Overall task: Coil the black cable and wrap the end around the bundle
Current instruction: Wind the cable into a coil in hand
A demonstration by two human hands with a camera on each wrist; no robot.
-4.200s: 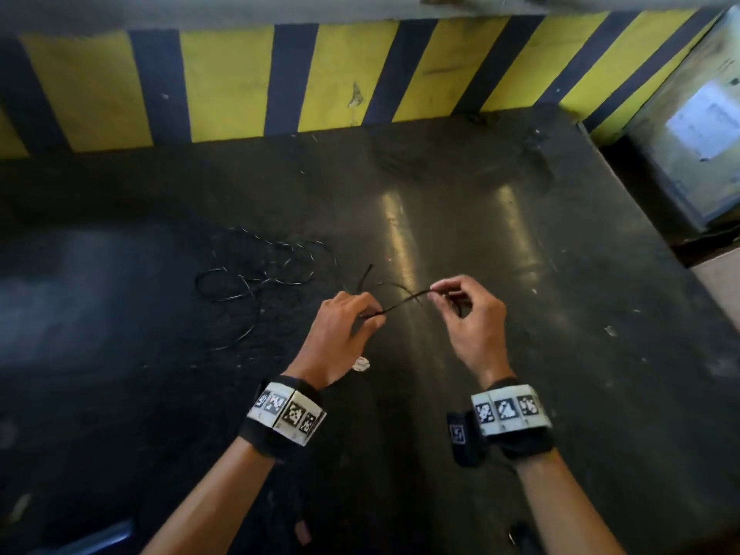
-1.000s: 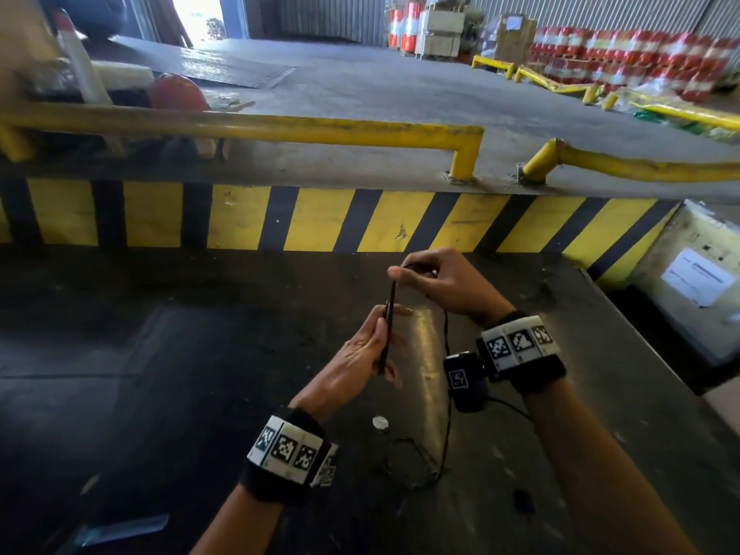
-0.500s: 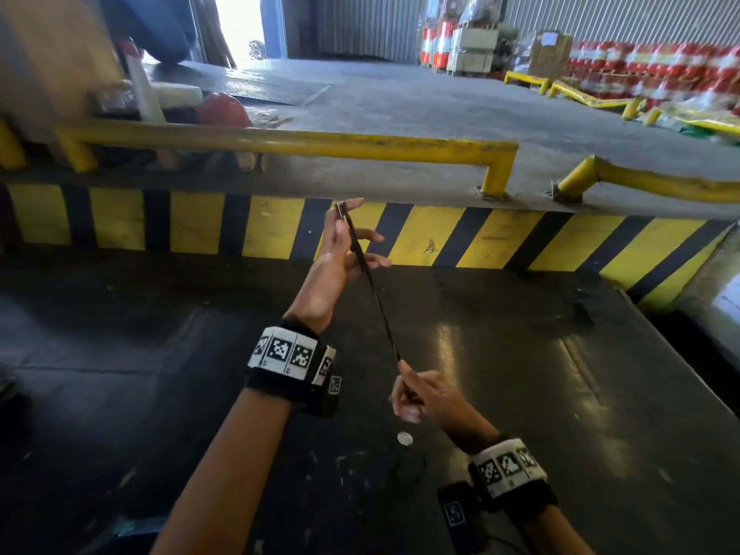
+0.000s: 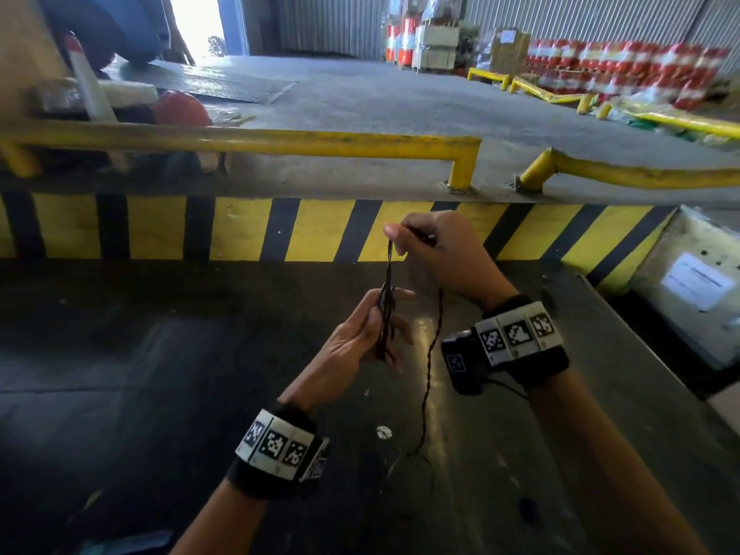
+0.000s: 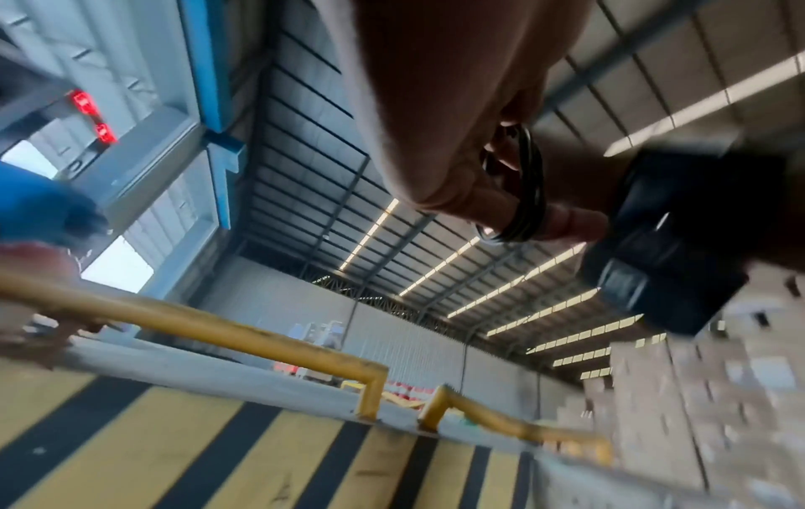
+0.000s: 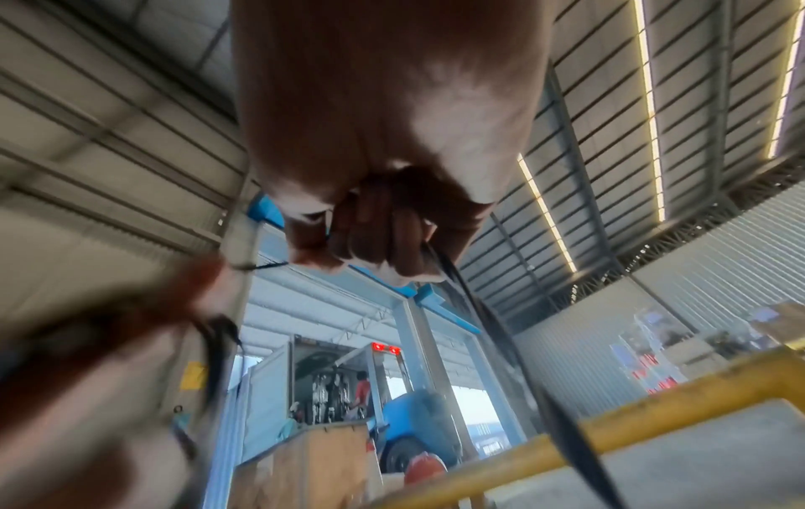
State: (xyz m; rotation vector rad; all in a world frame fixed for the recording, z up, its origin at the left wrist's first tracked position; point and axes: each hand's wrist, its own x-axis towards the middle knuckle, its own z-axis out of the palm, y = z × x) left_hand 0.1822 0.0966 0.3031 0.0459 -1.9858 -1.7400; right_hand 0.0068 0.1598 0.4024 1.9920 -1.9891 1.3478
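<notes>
The black cable [image 4: 387,314] is thin and gathered into a narrow bundle of several long loops, held upright in the air. The bundle's lower part lies across the left hand [image 4: 352,346], and its top is pinched by the right hand [image 4: 436,250]. A single loose strand hangs from that hand and trails down to the dark surface [image 4: 120,374] below.

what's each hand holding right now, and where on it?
Left hand holds the black cable by its coiled loops, looped over the fingers. Right hand pinches the top of the loops; the free tail hangs down.
</notes>
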